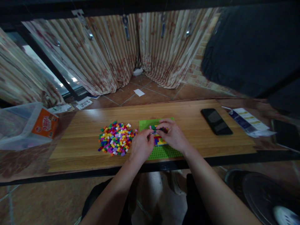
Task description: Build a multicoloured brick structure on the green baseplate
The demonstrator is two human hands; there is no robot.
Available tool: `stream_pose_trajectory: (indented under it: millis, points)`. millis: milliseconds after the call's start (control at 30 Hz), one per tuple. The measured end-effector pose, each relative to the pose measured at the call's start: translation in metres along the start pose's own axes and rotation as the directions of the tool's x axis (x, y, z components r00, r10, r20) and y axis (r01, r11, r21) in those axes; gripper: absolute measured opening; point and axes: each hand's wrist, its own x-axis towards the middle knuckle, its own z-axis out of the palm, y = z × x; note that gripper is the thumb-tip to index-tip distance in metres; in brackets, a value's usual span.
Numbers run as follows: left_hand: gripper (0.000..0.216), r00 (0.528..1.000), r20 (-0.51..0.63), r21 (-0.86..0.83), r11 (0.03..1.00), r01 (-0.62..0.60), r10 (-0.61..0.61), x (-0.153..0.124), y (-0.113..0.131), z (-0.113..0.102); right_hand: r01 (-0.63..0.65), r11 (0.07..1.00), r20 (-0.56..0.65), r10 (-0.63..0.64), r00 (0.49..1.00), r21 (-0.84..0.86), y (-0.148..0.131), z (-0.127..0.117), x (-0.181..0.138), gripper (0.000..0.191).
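A green studded baseplate point(164, 153) lies on the wooden board, partly covered by my hands. On its middle, rows of small toy bricks point(159, 140) in red, blue, yellow and other colours are attached. My left hand point(142, 144) is closed in a pinch at the left side of these rows; what its fingertips hold is too small to make out. From the right, my right hand point(173, 133) reaches over the bricks with thumb and forefinger pinched close to the left fingertips. Anything between them is hidden. Left of the plate spreads a pile of loose toy bricks point(116, 139).
A black phone point(217, 121) lies on the wooden board point(79, 137) to the right. Beyond it are printed papers point(250, 120) and a dark flat device point(287, 134). A clear plastic box point(20, 125) with an orange label stands at the left. Curtains point(112, 53) hang behind.
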Motion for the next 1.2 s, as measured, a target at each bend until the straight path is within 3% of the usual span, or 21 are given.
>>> stream_pose_trajectory:
  millis: [200,400,500,567,633,733,833,900,1200]
  points:
    - [0.019,1.0,0.012,0.012,1.0,0.013,-0.014,0.0,0.001,0.001,0.061,0.989,-0.016,-0.064,0.998,-0.137,-0.006,0.006,-0.004,0.005]
    - [0.022,0.999,0.034,0.034,0.999,0.036,-0.037,0.001,-0.003,-0.001,0.074,0.989,-0.041,-0.08,0.996,-0.127,-0.009,0.009,-0.004,0.009]
    - [0.02,0.997,0.04,-0.066,0.995,0.071,-0.068,0.002,-0.006,-0.001,0.071,0.997,-0.068,-0.074,0.995,-0.042,-0.011,0.005,-0.005,0.009]
    - [0.019,0.989,0.076,-0.242,0.96,0.142,-0.127,0.003,-0.006,0.0,0.077,0.996,-0.087,-0.073,0.994,0.047,-0.013,0.002,-0.005,0.008]
    - [0.023,0.966,0.159,-0.468,0.845,0.257,-0.205,0.004,-0.003,0.0,0.086,0.988,-0.099,-0.074,0.992,0.128,-0.014,0.0,-0.005,0.008]
    - [0.025,0.904,0.304,-0.703,0.569,0.427,-0.302,0.003,0.004,-0.003,0.092,0.972,-0.1,-0.072,0.992,0.218,-0.015,-0.001,-0.004,0.008]
    - [0.029,0.852,0.392,-0.776,0.373,0.509,-0.347,0.004,0.008,-0.006,0.083,0.961,-0.083,-0.063,0.995,0.262,-0.015,-0.001,-0.004,0.009]
    - [0.03,0.834,0.424,-0.783,0.32,0.533,-0.353,0.005,0.008,-0.008,0.084,0.959,-0.072,-0.066,0.995,0.271,-0.015,-0.001,-0.004,0.01]
    - [0.032,0.854,0.359,-0.725,0.464,0.509,-0.377,0.006,0.008,-0.007,0.13,0.961,-0.048,-0.122,0.991,0.244,-0.015,-0.006,-0.006,0.011]
